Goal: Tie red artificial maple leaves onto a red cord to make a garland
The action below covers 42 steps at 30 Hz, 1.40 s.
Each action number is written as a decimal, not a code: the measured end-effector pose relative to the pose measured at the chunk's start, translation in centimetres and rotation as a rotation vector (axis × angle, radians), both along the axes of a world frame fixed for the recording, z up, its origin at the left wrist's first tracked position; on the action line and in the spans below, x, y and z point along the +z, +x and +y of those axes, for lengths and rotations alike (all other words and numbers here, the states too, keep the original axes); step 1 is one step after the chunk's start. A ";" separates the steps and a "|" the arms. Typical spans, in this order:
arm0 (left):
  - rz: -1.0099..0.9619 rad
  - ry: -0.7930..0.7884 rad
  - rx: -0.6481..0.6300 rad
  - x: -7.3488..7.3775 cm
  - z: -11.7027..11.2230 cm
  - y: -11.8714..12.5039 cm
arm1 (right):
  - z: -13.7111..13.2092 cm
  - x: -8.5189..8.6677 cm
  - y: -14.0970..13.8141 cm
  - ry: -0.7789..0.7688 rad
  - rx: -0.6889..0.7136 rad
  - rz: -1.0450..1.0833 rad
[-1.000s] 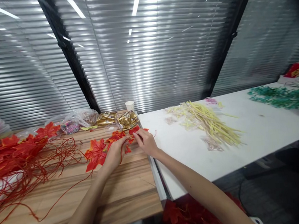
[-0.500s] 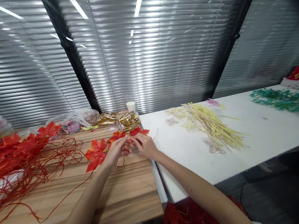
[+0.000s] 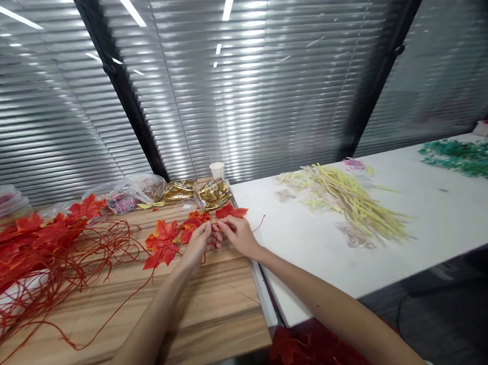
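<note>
Both my hands meet over the wooden table (image 3: 111, 317) near its right edge. My left hand (image 3: 199, 245) is closed, pinching a thin red vine with red-orange maple leaves (image 3: 164, 243) strung to its left. My right hand (image 3: 239, 235) is closed too, pinching the same vine just right of the left fingers, with a red leaf (image 3: 230, 210) lying behind it. A short end of the red stem (image 3: 260, 223) curls out onto the white table.
A tangle of red vines and leaves (image 3: 37, 255) covers the left of the wooden table. Gold foil bags (image 3: 214, 193), clear bags (image 3: 139, 190) and a paper cup (image 3: 217, 170) stand behind. The white table (image 3: 397, 250) holds yellow stems (image 3: 348, 201) and green foliage (image 3: 465, 155).
The view has shifted slightly left and up. My hands have drawn closer together on the vine, and the leaves lie a bit farther back on the table.
</note>
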<state>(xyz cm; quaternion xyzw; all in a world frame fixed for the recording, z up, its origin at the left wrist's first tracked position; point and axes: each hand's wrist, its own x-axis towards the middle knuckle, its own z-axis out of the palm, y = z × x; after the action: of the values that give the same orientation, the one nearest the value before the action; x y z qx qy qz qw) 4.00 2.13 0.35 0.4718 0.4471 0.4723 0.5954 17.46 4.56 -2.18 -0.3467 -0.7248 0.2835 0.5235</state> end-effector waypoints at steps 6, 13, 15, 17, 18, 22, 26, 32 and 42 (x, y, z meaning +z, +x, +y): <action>-0.006 0.014 -0.072 0.1 0.2 -0.2 | -0.4 0.3 -0.6 -0.257 0.062 0.283; 0.003 0.039 -0.128 -0.4 0.4 0.2 | -0.7 0.6 -1.2 -0.533 0.088 0.611; 0.048 0.070 -0.111 -0.6 0.3 0.4 | -0.7 0.6 -1.2 -0.627 0.092 0.698; 0.077 0.116 -0.090 -0.7 0.3 0.6 | -0.6 0.7 -1.2 -0.687 0.101 0.771; 0.074 0.135 -0.087 -0.8 0.2 0.6 | -0.6 0.7 -1.1 -0.703 0.111 0.801; 0.028 0.154 -0.088 -1.0 0.1 0.8 | -0.6 1.0 -1.0 -0.697 0.164 0.850; 0.019 0.124 -0.032 -0.8 -0.1 1.0 | -0.8 1.3 -1.0 -0.642 0.162 0.800; -0.011 0.094 -0.087 -0.2 -0.5 1.0 | -0.9 1.5 -1.2 -0.625 0.138 0.778; -0.103 -0.034 -0.241 -0.4 -1.1 1.8 | -1.0 2.5 -0.5 -0.684 0.155 0.724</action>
<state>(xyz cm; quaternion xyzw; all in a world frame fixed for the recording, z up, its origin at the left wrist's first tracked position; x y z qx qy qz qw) 5.77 1.03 -0.01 0.4871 0.3637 0.4133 0.6779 16.98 3.54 0.32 -0.3232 -0.3861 0.6448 0.5751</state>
